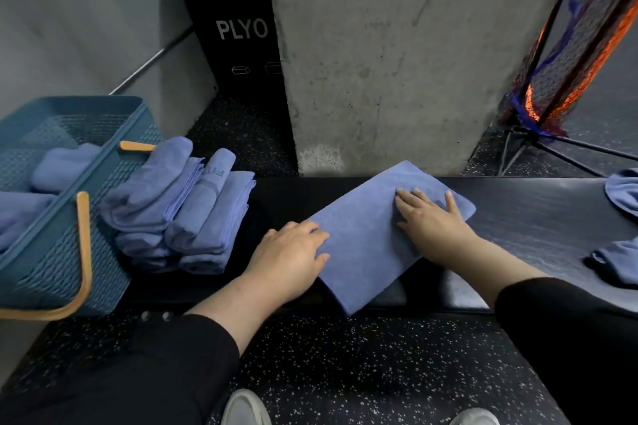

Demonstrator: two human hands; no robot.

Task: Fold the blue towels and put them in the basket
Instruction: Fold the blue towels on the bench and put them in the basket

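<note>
A soft, matte blue microfibre towel [362,235], folded into a flat rectangle, lies askew on the dark, smooth-topped bench [538,210], one corner drooping over the near edge. The left hand [290,259] rests at its left edge, fingers relaxed and slightly spread, tips touching the cloth. The right hand [428,217] lies flat on the towel's far right part, fingers straight and splayed, pressing it down.

To the left on the bench sits a stack of folded towels [179,210], plump, with stitched hems showing. Just beside it stands a teal perforated plastic basket [51,252] with pale wooden handles; folded towels [58,166] lie inside it. At the right end of the bench lie two crumpled unfolded towels [621,193].

Behind the bench rises a rough, pitted concrete pillar [379,62], a black box marked "PLYO" [238,28] to its left, and an orange-and-blue net on a black stand [566,72] to its right. The floor [345,373] is black speckled rubber.
</note>
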